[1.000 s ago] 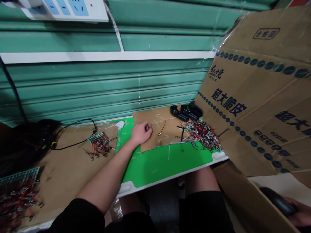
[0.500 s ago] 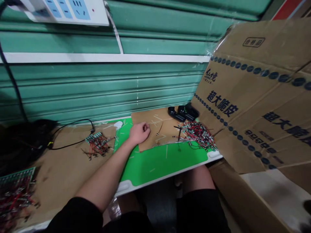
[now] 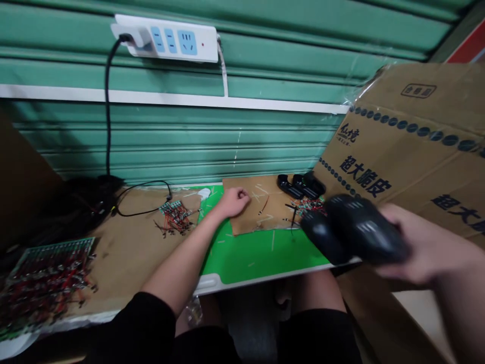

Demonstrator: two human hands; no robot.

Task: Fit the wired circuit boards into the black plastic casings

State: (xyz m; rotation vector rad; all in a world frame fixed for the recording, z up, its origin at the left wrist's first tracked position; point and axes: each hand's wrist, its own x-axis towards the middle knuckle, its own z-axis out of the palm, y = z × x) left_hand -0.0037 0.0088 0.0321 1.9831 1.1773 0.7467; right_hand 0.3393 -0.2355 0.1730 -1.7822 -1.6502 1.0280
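Observation:
My left hand (image 3: 235,201) rests on the cardboard sheet (image 3: 246,220), its fingers loosely curled with nothing visible in them. A thin loose wire (image 3: 264,205) lies just to its right. At the right, my right hand (image 3: 407,247) grips black plastic shells (image 3: 364,227), smooth and rounded, blurred by motion; at least two lobes show. They hang above the board's right end and partly cover a heap of small wired circuit boards (image 3: 310,206). Behind that heap, several black curved shells (image 3: 290,186) stand against the back.
A green board (image 3: 246,258) with a pale rim lies over my knees. More wired circuit boards (image 3: 176,217) and a larger stack (image 3: 53,273) sit on cardboard at left. A power strip (image 3: 204,43) hangs on the green shutter. A large carton (image 3: 413,131) stands at right.
My right hand has come into view from the right with black plastic shells in it. The left hand keeps its place on the cardboard. The view has shifted to the left.

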